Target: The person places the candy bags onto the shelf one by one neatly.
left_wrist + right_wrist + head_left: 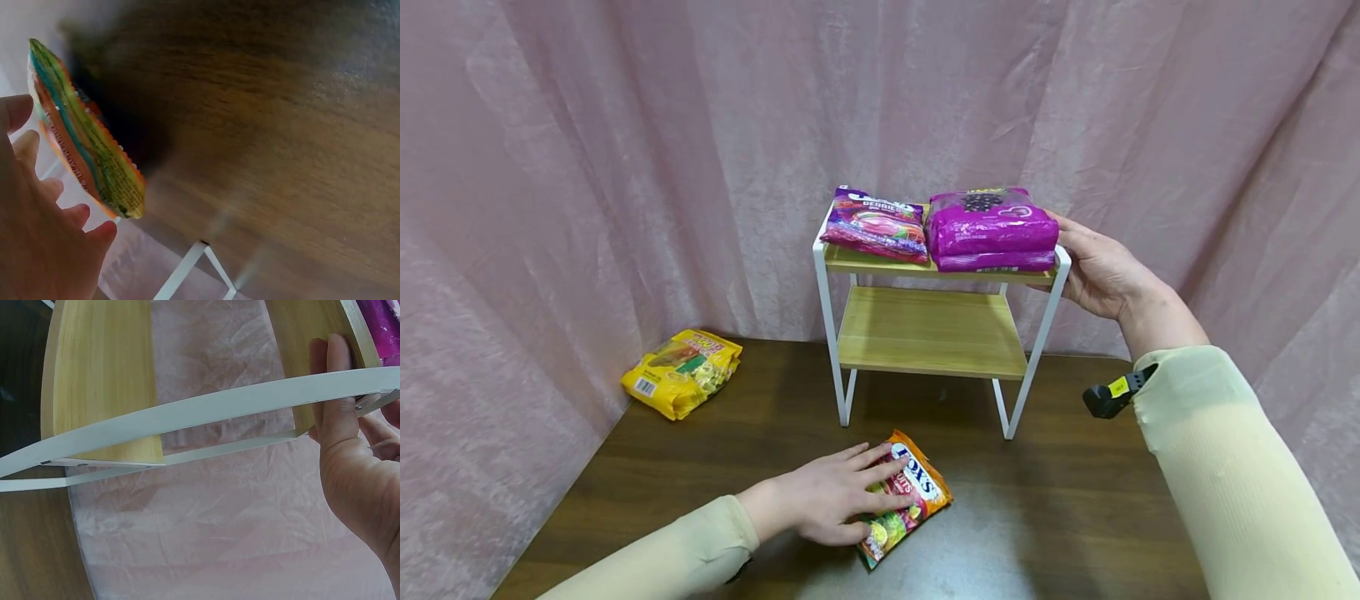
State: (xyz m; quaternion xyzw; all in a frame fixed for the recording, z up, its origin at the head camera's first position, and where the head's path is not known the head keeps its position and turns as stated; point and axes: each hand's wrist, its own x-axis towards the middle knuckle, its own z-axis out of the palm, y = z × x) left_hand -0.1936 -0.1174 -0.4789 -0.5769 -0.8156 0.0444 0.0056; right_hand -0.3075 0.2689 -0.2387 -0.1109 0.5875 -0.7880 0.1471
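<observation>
We rest our left hand [835,496], fingers extended and spread, on the orange candy bag [919,482], which is in front of the rack [831,333], a strip of tabletop [1120,500] between them. Our right hand [1101,271] grips the rack's upper right edge, thumb seemingly beneath the top board [845,260]. The purple pack [992,237] reaches that edge, beside the berry bag [880,225]. An open gap separates the top board from the lower board [932,333]; the yellow bag [681,373] sits well apart, near the curtain [550,208].

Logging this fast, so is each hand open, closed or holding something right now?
Left hand: open, touching the FOX'S packet.
Right hand: closed, holding the rack.
</observation>
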